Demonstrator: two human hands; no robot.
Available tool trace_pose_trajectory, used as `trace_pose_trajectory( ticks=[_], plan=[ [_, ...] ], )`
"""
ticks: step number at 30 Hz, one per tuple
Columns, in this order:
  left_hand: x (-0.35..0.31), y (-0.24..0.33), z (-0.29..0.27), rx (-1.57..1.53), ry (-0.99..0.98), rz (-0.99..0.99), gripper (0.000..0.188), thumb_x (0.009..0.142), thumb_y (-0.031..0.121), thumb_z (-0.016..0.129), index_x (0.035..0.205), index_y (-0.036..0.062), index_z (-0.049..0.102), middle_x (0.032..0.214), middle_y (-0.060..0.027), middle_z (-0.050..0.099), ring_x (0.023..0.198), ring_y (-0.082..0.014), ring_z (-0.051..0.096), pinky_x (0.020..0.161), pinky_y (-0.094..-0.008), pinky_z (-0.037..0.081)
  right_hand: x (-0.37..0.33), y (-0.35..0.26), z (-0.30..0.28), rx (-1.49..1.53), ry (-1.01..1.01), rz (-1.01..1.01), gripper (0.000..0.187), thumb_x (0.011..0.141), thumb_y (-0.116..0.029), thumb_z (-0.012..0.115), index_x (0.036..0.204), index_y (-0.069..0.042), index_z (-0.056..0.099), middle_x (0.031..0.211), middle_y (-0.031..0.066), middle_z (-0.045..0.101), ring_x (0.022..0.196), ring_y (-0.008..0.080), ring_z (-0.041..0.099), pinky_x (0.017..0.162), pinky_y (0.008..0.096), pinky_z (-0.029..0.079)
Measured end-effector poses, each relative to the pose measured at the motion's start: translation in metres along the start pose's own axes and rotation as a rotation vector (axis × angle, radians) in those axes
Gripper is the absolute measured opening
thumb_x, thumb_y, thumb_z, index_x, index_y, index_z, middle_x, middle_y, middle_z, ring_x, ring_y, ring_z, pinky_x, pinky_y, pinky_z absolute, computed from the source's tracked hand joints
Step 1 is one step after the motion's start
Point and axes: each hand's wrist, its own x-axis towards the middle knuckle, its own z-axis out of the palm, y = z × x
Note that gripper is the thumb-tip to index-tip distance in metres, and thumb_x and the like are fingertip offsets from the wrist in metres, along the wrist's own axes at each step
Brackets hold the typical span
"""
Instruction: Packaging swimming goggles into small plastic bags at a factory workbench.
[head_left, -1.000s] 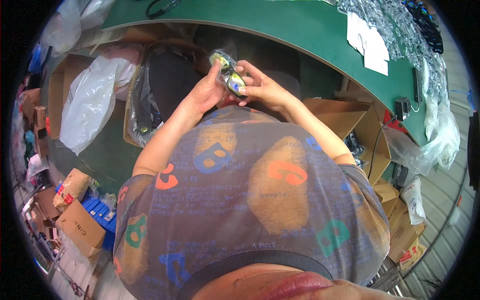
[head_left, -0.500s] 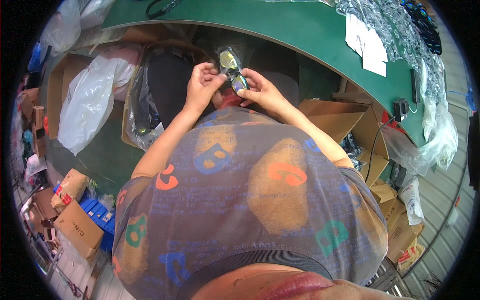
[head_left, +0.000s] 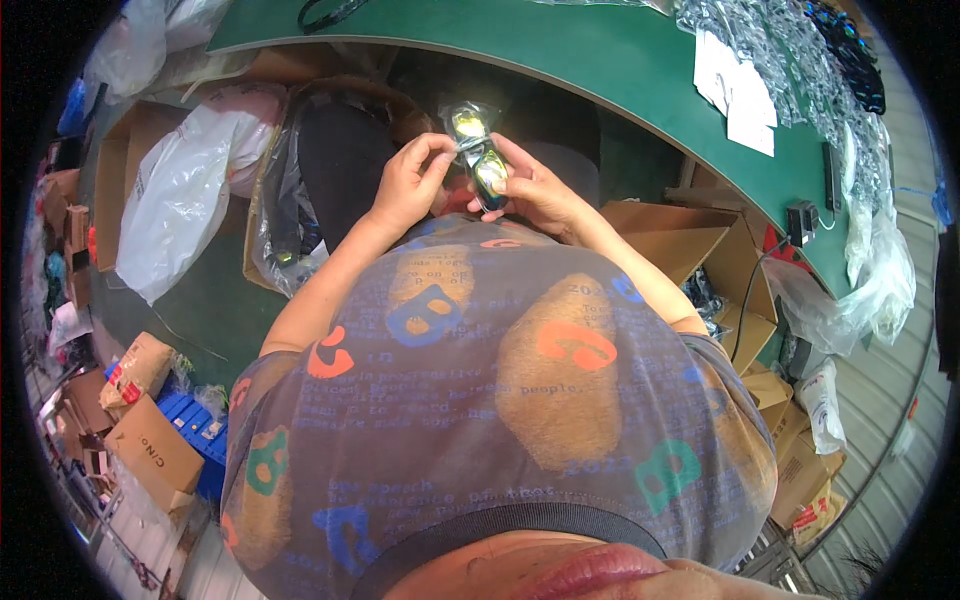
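A pair of swim goggles (head_left: 490, 172) with shiny, yellow-green mirrored lenses is held upright in front of my body, just short of the table's edge. Clear plastic film, like a small bag (head_left: 480, 107), wraps the upper lens. My right hand (head_left: 540, 190) grips the lower lens, thumb on its front and fingers behind. On the other side my left hand (head_left: 412, 178) is closed, its thumb and forefinger pinching the edge of the plastic near the middle of the goggles. Its other fingers are curled and partly hidden.
Ahead curves a green table (head_left: 600, 62) with white cards (head_left: 735, 90), heaped clear packaging (head_left: 745, 35) and a black strap (head_left: 325, 15). An open carton (head_left: 665, 225) stands right; a plastic-lined carton (head_left: 262, 235) and a white bag (head_left: 170, 205) lie left. A cable (head_left: 752, 290) hangs at right.
The goggles have shifted slightly right and toward me, and their lenses now reflect brighter yellow. My left hand has moved a little right, still pinching at the plastic.
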Motion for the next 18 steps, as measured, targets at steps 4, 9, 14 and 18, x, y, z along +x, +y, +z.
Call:
trace_pose_trajectory(
  ticks=[4,9,14,18],
  plan=[
    [-0.001,-0.007,0.002,-0.023,0.010,0.007,0.012,0.099,0.009,0.064,0.109,0.0035,0.065,0.102,-0.0094,0.071,0.092,-0.0197,0.069,0.080,-0.0314,0.053,0.002,0.003,0.009,0.092,0.078,-0.045,0.072,0.096,-0.010,0.068,0.157,-0.008,0.029,0.120,0.0130,0.067,0.101,0.0245,0.072,0.076,0.0320,0.064],
    [0.001,0.002,0.007,0.073,-0.012,0.181,0.012,0.095,0.001,0.065,0.107,0.0016,0.066,0.105,-0.0096,0.069,0.097,-0.0206,0.067,0.086,-0.0307,0.053,0.010,0.019,0.008,-0.004,0.228,-0.090,0.053,0.099,-0.009,0.065,0.146,-0.007,0.039,0.119,0.0086,0.068,0.101,0.0194,0.070,0.075,0.0308,0.064],
    [0.005,0.012,0.010,0.127,-0.094,0.227,0.009,0.094,0.002,0.066,0.103,0.0011,0.065,0.106,-0.0107,0.067,0.100,-0.0256,0.067,0.088,-0.0327,0.053,0.011,0.022,0.007,-0.017,0.327,-0.156,0.056,0.101,-0.013,0.065,0.150,-0.008,0.037,0.126,0.0090,0.065,0.107,0.0190,0.068,0.080,0.0343,0.064],
    [0.006,0.011,0.009,0.099,-0.163,0.187,0.008,0.095,0.002,0.064,0.103,0.0009,0.064,0.109,-0.0111,0.066,0.102,-0.0248,0.066,0.090,-0.0322,0.052,0.009,0.018,-0.006,-0.036,0.262,-0.147,0.056,0.099,-0.010,0.066,0.149,-0.011,0.041,0.121,0.0079,0.068,0.102,0.0196,0.071,0.079,0.0340,0.063]
  ],
)
